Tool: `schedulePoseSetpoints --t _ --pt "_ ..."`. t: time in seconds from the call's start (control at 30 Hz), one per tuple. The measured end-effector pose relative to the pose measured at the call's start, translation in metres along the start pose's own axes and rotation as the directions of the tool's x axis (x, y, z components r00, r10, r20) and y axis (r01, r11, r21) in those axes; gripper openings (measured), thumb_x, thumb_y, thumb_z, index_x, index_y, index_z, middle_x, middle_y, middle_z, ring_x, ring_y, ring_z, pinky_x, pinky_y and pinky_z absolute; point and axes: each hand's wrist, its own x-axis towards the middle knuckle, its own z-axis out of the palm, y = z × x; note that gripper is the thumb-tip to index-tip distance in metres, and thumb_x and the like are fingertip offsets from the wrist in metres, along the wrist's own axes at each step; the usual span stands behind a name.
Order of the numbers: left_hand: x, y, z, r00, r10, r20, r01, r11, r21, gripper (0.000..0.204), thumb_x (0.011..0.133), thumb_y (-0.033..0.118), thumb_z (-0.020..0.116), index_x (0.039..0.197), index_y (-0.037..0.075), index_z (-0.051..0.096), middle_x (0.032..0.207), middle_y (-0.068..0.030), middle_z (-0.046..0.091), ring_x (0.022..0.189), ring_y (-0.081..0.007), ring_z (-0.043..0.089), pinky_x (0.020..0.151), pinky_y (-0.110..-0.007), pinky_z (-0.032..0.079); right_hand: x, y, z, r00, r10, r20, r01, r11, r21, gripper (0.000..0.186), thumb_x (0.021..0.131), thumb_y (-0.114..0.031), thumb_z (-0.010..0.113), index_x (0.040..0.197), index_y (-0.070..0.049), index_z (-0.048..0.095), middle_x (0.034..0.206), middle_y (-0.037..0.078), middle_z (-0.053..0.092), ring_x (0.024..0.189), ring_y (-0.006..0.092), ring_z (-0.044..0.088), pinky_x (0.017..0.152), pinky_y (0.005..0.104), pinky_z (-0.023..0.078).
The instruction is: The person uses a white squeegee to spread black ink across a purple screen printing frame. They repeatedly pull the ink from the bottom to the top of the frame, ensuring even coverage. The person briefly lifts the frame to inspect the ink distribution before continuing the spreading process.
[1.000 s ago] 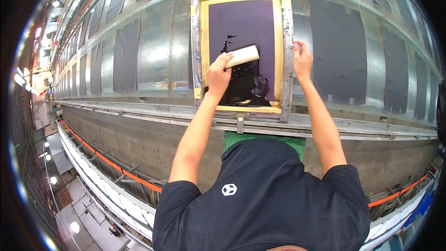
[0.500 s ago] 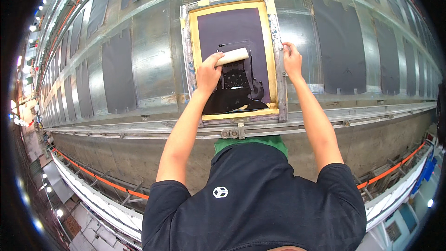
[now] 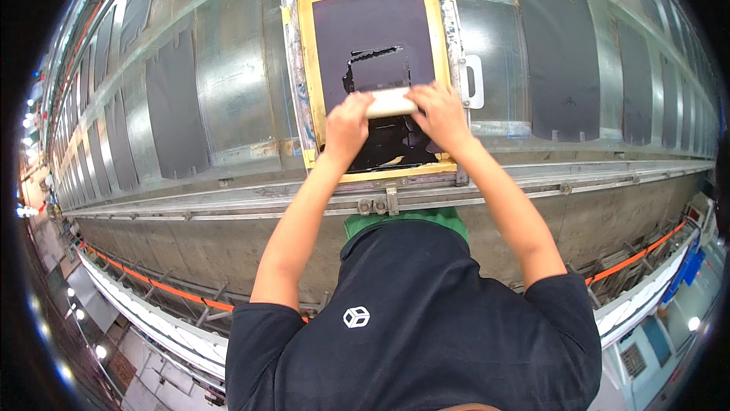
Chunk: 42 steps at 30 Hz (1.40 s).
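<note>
A printing screen in a worn metal frame with yellow tape borders lies before me, its dark purple mesh bearing glossy black ink on the lower part. My left hand is closed on the left end of a pale cream squeegee lying crosswise over the ink. My right hand grips its other end. A white handle shows on the frame's right side, beside my right hand.
The long metal table carries rows of dark grey panels. A metal rail runs along its near edge, with a concrete gutter and orange strips nearer me. Lights and equipment show at the far left.
My right hand has left the screen's right edge, uncovering the white handle, and taken hold of the squeegee's right end. The squeegee now lies more level and slightly lower on the mesh.
</note>
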Motion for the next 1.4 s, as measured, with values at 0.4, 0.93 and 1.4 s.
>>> schedulePoseSetpoints --t 0.4,0.93,1.4 --pt "0.048 -0.016 -0.017 0.997 -0.074 -0.016 0.072 0.995 -0.07 0.039 0.081 -0.007 0.065 0.118 0.005 0.071 0.119 -0.0153 0.073 0.114 -0.0343 0.068 0.1 -0.041 0.054 0.05 0.01 -0.01 0.995 -0.038 -0.091 0.034 0.998 -0.048 0.037 0.077 -0.008 0.076 0.114 -0.011 0.072 0.113 0.003 0.072 0.106 0.0261 0.062 0.092 0.0409 0.048" --pt "-0.077 0.028 -0.013 0.991 0.012 0.133 -0.013 1.0 0.004 0.05 0.073 -0.012 0.064 0.119 0.006 0.068 0.121 -0.0131 0.072 0.118 -0.0306 0.068 0.093 -0.041 0.056 -0.078 -0.041 0.001 0.999 0.028 0.016 -0.03 0.986 0.164 0.043 0.072 -0.011 0.082 0.113 -0.006 0.071 0.114 0.01 0.071 0.102 0.0291 0.063 0.092 0.0401 0.052" --pt "0.048 -0.009 -0.017 0.98 -0.185 -0.073 0.175 0.977 -0.122 0.037 0.08 0.0 0.074 0.117 0.009 0.075 0.108 -0.0148 0.076 0.102 -0.0314 0.073 0.09 -0.037 0.055 0.013 0.138 0.012 0.717 0.692 -0.081 -0.425 0.527 0.736 0.027 0.1 -0.018 0.064 0.126 -0.012 0.068 0.076 0.002 0.066 0.064 0.0104 0.053 0.062 0.0314 0.045"
